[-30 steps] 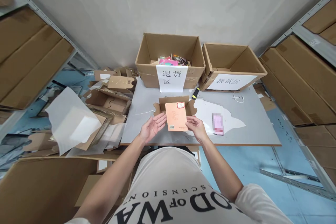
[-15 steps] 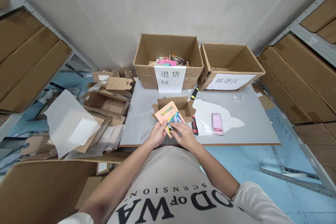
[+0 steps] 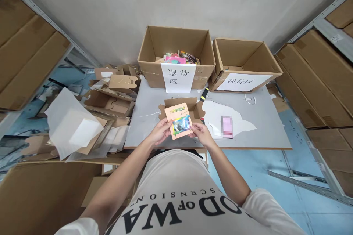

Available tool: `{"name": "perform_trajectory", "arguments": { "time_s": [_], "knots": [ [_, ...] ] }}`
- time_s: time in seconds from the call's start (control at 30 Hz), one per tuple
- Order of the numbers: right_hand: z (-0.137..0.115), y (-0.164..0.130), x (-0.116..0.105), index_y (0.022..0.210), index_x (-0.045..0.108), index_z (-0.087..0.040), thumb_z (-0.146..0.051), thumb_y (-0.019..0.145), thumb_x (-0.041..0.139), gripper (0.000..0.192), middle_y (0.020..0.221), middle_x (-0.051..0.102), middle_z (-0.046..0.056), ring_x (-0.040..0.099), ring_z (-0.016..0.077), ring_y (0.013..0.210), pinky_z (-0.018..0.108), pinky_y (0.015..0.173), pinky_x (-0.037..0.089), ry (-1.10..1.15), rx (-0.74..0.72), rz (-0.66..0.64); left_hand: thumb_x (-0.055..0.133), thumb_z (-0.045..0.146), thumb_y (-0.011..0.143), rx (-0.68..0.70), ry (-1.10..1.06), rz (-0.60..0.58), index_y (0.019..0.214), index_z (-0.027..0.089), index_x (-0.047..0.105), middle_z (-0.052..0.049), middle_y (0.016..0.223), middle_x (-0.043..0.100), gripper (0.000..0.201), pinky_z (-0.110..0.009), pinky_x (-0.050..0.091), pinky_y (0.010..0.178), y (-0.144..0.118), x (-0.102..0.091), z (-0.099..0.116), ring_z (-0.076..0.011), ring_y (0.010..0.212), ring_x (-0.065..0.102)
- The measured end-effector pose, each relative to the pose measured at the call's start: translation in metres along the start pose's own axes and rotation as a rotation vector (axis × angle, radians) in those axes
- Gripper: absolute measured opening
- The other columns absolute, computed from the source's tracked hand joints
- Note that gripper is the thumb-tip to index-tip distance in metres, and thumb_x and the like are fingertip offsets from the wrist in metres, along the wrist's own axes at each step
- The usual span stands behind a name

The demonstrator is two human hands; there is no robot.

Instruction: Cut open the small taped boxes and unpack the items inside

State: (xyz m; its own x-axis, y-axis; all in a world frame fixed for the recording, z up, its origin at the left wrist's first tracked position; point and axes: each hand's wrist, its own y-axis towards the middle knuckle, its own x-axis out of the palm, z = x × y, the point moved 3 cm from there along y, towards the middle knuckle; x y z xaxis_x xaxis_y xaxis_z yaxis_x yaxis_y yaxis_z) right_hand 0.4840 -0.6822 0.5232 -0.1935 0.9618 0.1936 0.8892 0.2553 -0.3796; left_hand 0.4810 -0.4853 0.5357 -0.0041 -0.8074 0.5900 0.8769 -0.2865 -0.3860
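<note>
Between my hands is a small peach-coloured book with a colourful picture on its cover, tilted slightly. My left hand grips its left edge, thumb on the front. At its lower right edge, my right hand pinches the cover's side. Just behind the book stands a small open cardboard box on the grey table, partly hidden by the book. A pink blurred slip lies right of my right hand on a torn white sheet.
Two large open cartons stand at the back: the left carton holds colourful booklets, the right carton bears a paper label. A yellow-and-black cutter lies before them. Discarded boxes are heaped at left. Loaded shelves flank both sides.
The book has turned more upright, its cover now plainly facing me. My right hand has shifted from over the cover to its right edge. The view has shifted slightly.
</note>
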Motion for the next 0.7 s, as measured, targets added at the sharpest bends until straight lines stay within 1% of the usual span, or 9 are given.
{"name": "perform_trajectory", "arguments": {
  "time_s": [0.1,0.2,0.3,0.53,0.7],
  "knots": [
    [0.000,0.002,-0.006,0.093,0.071,-0.021,-0.053,0.065,0.072,0.043,0.077,0.071,0.002,0.067,0.0163,0.060,0.030,0.055,0.057,0.027,-0.017,0.079,0.072,0.032,0.076,-0.020,0.055,-0.042,0.119,0.020,0.059,-0.011,0.117,0.066,0.046,-0.049,0.045,0.098,0.000,-0.001,-0.004,-0.0274,0.108,0.063],
    [-0.003,0.004,-0.013,0.098,0.071,-0.020,-0.053,0.067,0.071,0.045,0.080,0.071,0.002,0.067,0.0163,0.062,0.031,0.058,0.059,0.016,-0.048,0.120,0.074,0.034,0.074,-0.029,0.115,-0.021,0.126,0.023,0.056,-0.010,0.114,0.068,0.057,-0.047,0.044,0.099,0.001,-0.003,-0.008,-0.0260,0.107,0.063],
    [-0.005,0.007,-0.019,0.100,0.072,-0.020,-0.053,0.068,0.071,0.046,0.083,0.071,0.002,0.067,0.0155,0.062,0.031,0.060,0.059,0.013,-0.075,0.152,0.075,0.037,0.073,-0.034,0.152,0.004,0.130,0.025,0.053,-0.011,0.117,0.067,0.063,-0.046,0.042,0.100,0.004,-0.003,-0.012,-0.0252,0.110,0.062],
    [-0.009,0.017,-0.028,0.102,0.072,-0.021,-0.052,0.068,0.072,0.046,0.082,0.070,0.001,0.066,0.0131,0.059,0.029,0.061,0.058,0.038,-0.082,0.154,0.075,0.036,0.073,0.005,0.168,0.045,0.130,0.023,0.052,-0.012,0.125,0.062,0.063,-0.044,0.039,0.104,0.009,0.001,-0.009,-0.0238,0.112,0.061],
    [-0.018,0.028,-0.037,0.103,0.072,-0.021,-0.053,0.066,0.073,0.049,0.085,0.071,0.001,0.067,0.0152,0.061,0.030,0.061,0.058,0.022,-0.082,0.171,0.075,0.036,0.074,0.022,0.166,0.069,0.122,0.021,0.058,-0.014,0.127,0.060,0.054,-0.045,0.038,0.105,0.011,0.001,-0.007,-0.0257,0.116,0.058]
  ]
}}
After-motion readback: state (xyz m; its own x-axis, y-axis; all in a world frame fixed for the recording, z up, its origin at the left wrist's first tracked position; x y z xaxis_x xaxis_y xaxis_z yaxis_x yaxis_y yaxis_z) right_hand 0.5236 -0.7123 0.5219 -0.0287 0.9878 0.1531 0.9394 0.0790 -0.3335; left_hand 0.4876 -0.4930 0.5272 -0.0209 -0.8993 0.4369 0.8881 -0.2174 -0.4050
